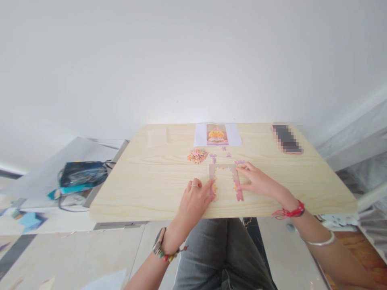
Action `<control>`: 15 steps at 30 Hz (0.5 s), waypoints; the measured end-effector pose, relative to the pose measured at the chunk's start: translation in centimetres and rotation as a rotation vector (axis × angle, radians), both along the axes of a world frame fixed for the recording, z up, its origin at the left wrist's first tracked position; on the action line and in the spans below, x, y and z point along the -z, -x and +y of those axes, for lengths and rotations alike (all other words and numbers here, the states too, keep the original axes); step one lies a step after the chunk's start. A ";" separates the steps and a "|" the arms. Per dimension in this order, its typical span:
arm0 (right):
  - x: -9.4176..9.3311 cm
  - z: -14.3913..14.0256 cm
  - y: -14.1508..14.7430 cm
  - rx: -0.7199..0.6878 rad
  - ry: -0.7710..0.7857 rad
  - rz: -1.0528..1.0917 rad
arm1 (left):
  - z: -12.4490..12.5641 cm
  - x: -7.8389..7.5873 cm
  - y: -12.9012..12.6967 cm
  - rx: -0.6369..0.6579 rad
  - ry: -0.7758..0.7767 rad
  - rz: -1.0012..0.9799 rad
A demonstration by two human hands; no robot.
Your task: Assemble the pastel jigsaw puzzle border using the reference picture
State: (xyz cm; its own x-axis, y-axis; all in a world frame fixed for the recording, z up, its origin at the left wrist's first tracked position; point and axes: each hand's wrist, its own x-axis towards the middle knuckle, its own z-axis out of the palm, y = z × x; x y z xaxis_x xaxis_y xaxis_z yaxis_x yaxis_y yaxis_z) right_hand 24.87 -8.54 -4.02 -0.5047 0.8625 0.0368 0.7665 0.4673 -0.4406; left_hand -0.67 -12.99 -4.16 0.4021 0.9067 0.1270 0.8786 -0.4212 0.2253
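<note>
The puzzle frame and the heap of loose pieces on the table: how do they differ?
The puzzle frame is joined into an open rectangle, mostly pink; the heap of loose pieces is an unjoined, mixed-colour mound. The left hand and right hand touch the frame; the heap lies untouched, farther from the person. Both rest on the wooden table.

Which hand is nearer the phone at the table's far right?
Right. The right hand rests on the puzzle frame, below-left of the phone; the left hand lies farther left.
</note>
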 end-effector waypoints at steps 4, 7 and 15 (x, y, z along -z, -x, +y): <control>0.2 0.3 -0.1 0.007 0.023 0.037 | 0.3 -0.1 0.0 0.003 0.000 -0.003; 0.3 0.6 -0.1 0.007 0.040 0.058 | 0.5 -0.1 -0.1 -0.006 0.002 0.005; 0.3 1.0 -0.1 0.004 0.025 0.053 | 1.1 -0.1 -0.3 -0.015 0.012 0.000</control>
